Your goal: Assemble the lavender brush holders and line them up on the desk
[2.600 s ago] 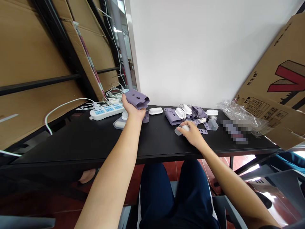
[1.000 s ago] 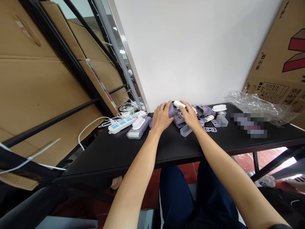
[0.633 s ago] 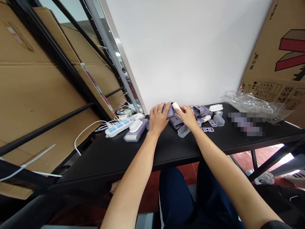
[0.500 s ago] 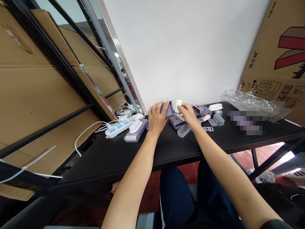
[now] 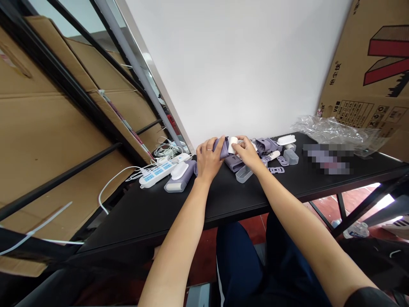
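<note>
My left hand (image 5: pixel 208 158) is wrapped round a purple plastic housing (image 5: pixel 223 148), its open end turned to the right. Between the fingers of my right hand (image 5: pixel 247 151) is a small white cylinder (image 5: pixel 232 145), right at the mouth of the housing; I cannot tell how far in it reaches. Below my hands lie another purple housing (image 5: pixel 234 163) and a clear plastic cup (image 5: pixel 244 174). Left of my left hand rests a purple case (image 5: pixel 180 181) with a white oval piece (image 5: pixel 180 170) on top and a clear end cap.
A white power strip (image 5: pixel 156 174) with cables is at the left. Right of my hands lie purple parts (image 5: pixel 266 146), flat purple plates (image 5: pixel 276 170), another clear cup (image 5: pixel 290 157) and a white oval lid (image 5: pixel 286 140). Clear plastic wrap (image 5: pixel 338 132) lies before a cardboard box (image 5: pixel 361 94).
My right hand has moved the white cylinder left, from beside the purple housing to its open end. My left hand still holds the housing. The view has shifted slightly.
</note>
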Demonstrator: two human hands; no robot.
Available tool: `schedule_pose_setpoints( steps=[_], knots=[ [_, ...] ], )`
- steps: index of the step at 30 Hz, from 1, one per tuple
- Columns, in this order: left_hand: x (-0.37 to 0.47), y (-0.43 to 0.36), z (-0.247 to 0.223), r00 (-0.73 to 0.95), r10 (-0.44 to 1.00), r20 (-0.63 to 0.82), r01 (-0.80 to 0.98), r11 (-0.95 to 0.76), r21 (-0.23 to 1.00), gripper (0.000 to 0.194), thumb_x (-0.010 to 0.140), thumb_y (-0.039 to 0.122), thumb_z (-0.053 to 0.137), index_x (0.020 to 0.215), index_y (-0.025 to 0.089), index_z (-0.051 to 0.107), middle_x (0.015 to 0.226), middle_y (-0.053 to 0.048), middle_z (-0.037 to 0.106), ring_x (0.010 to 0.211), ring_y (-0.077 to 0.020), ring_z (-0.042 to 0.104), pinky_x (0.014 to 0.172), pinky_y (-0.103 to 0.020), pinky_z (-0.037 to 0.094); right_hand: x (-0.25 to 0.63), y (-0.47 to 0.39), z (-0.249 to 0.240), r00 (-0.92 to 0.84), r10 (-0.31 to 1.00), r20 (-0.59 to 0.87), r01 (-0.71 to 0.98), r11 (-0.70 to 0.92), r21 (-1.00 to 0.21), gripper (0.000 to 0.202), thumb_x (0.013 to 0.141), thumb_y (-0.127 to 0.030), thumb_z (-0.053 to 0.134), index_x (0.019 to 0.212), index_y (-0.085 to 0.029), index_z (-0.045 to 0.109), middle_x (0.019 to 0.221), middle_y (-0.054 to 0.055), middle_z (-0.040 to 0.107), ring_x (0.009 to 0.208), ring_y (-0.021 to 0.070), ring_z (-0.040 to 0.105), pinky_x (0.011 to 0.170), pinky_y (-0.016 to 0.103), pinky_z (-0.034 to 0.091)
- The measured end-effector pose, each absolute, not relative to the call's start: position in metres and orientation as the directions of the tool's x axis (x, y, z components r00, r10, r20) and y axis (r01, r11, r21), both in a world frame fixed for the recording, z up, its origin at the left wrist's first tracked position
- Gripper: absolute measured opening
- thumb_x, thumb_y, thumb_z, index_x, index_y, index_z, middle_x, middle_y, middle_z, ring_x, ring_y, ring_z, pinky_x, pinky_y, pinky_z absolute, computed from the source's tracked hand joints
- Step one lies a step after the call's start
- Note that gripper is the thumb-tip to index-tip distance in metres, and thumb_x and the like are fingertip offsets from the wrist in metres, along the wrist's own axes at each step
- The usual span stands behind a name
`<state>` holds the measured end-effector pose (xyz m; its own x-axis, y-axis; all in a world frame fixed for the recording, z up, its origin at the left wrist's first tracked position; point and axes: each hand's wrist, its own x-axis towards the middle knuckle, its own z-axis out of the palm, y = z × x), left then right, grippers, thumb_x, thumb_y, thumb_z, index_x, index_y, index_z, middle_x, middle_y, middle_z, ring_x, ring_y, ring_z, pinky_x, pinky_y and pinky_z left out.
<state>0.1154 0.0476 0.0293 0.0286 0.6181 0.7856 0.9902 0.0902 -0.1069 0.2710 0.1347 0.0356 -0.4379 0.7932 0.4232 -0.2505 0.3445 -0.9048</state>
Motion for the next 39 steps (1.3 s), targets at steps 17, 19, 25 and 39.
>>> schedule_pose_setpoints(
  steps=[17,19,25,39],
  knots=[
    [0.118,0.047,0.026,0.033,0.627,0.778,0.988,0.095,-0.119,0.070,0.090,0.020,0.060,0.157,0.031,0.044,0.151,-0.015,0.055,0.140,-0.0346,0.047,0.117,-0.053,0.029,0.273,0.133,0.036,-0.450,0.740,0.500,-0.200,0.463,-0.864,0.047,0.083,-0.039,0.061,0.126,-0.020,0.065,0.072,-0.005,0.053,0.068,0.0151,0.051,0.067,0.030,0.044],
    [0.119,0.047,0.025,0.030,0.620,0.784,0.990,0.091,-0.110,0.071,0.091,0.020,0.059,0.158,0.032,0.042,0.151,-0.014,0.054,0.142,-0.0349,0.046,0.117,-0.054,0.028,0.273,0.133,0.035,-0.457,0.737,0.498,-0.210,0.454,-0.866,0.047,0.083,-0.040,0.061,0.126,-0.020,0.064,0.072,-0.005,0.052,0.067,0.0150,0.051,0.066,0.030,0.043],
    [0.120,0.048,0.024,0.007,0.627,0.779,0.993,0.085,-0.077,0.071,0.091,0.018,0.059,0.158,0.035,0.041,0.153,-0.014,0.053,0.144,-0.0354,0.045,0.117,-0.054,0.027,0.273,0.133,0.031,-0.448,0.726,0.521,-0.236,0.466,-0.853,0.049,0.084,-0.041,0.061,0.129,-0.021,0.063,0.074,-0.005,0.051,0.067,0.0147,0.051,0.067,0.030,0.045],
    [0.124,0.048,0.022,0.011,0.629,0.777,0.965,0.196,-0.173,0.069,0.094,0.022,0.060,0.159,0.037,0.040,0.154,-0.013,0.053,0.144,-0.0333,0.046,0.111,-0.050,0.033,0.266,0.140,0.020,-0.432,0.691,0.579,-0.143,0.581,-0.801,0.054,0.091,-0.037,0.058,0.142,-0.020,0.060,0.087,0.002,0.058,0.079,0.0175,0.055,0.084,0.036,0.050]
  ],
)
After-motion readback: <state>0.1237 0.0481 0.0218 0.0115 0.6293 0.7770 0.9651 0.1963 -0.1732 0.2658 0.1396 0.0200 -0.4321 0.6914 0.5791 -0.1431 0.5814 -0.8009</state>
